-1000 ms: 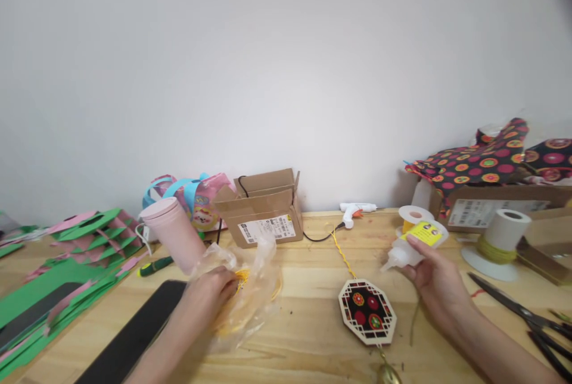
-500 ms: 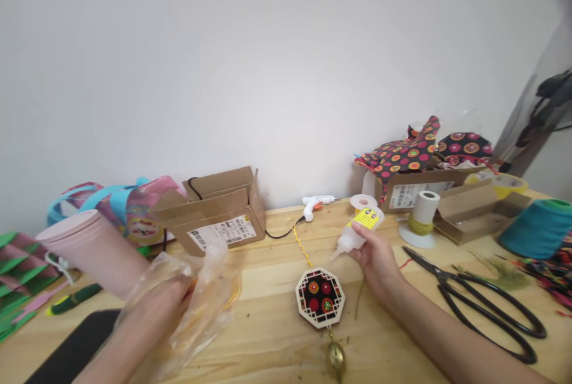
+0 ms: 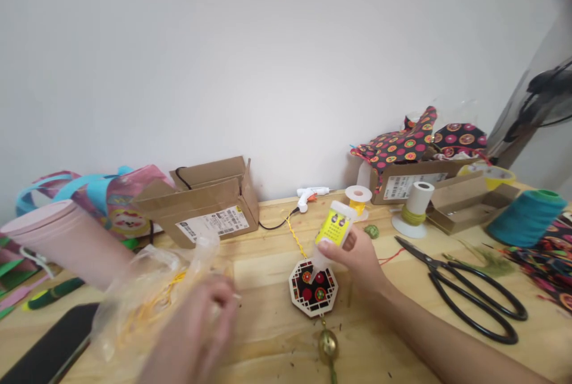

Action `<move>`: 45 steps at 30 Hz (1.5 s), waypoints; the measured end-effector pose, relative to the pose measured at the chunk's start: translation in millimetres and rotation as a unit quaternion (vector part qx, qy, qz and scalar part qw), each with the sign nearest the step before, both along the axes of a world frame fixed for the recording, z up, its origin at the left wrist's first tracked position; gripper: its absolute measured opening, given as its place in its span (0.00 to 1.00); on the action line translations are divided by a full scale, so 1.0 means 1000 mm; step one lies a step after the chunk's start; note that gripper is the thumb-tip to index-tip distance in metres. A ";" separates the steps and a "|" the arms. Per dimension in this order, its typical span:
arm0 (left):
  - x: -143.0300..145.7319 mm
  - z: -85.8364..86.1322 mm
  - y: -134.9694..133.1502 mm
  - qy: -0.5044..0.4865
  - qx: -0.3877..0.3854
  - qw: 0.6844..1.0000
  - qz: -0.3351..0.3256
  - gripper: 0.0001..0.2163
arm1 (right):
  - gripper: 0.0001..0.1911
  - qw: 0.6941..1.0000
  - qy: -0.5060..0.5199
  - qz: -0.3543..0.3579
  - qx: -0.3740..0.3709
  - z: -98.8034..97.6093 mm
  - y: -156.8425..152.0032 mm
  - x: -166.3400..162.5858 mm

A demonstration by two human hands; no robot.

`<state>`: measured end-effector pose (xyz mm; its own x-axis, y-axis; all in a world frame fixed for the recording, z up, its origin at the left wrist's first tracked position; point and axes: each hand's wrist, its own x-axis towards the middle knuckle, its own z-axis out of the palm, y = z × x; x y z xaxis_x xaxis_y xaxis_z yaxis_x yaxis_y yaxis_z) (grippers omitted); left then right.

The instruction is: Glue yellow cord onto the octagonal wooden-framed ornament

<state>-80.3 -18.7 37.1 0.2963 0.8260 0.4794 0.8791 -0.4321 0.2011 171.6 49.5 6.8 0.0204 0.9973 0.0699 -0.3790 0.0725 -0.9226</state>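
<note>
Nearest us, our left hand [image 3: 196, 327], blurred, rests against a clear plastic bag [image 3: 147, 294] with yellow cord inside; we cannot tell whether the fingers pinch it. Our right hand [image 3: 360, 256] is closed around a glue bottle [image 3: 333, 232], nozzle tilted down onto the octagonal ornament [image 3: 313, 289] lying flat on the wooden table [image 3: 268, 265]. Right of it lie black scissors [image 3: 469, 292]. Farther back sit a cardboard box [image 3: 210, 202] and glue gun [image 3: 308, 196].

The pale wooden table [image 3: 268, 336] carries a small octagonal wooden ornament with black flowered cloth [image 3: 313, 287] near its middle. Right of the ornament lie large black scissors [image 3: 469, 294]; behind the ornament a white glue gun [image 3: 308, 194]; behind-left an open brown cardboard box [image 3: 201, 205]; far right a teal thread cone [image 3: 527, 217]; far left a black flat slab [image 3: 44, 351].
</note>
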 end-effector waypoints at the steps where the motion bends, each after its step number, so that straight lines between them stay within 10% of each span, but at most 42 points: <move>1: 0.026 -0.005 -0.003 0.002 0.036 0.998 -0.051 0.03 | 0.15 0.999 -0.031 0.021 0.014 0.000 -0.003 -0.002; 5: 0.080 -0.032 -0.002 0.068 0.117 0.980 -0.144 0.07 | 0.15 0.984 -0.158 0.043 0.076 -0.001 -0.010 -0.004; 11: 0.074 -0.055 0.001 0.067 0.111 0.978 -0.162 0.05 | 0.14 0.949 -0.284 0.034 0.131 0.001 -0.017 -0.006; 23: 0.074 -0.058 0.000 0.067 0.083 0.980 -0.165 0.05 | 0.13 0.903 -0.380 0.028 0.198 -0.002 -0.018 -0.007; 45: 0.076 -0.061 0.000 0.094 0.068 0.978 -0.173 0.06 | 0.11 0.909 -0.368 0.014 0.197 -0.003 -0.018 -0.006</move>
<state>-4.8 -18.3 -24.2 0.6405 0.5929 0.4880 0.6916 -0.7217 -0.0309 165.8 31.2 4.1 -0.2004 0.8912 0.4068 0.3226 0.4521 -0.8316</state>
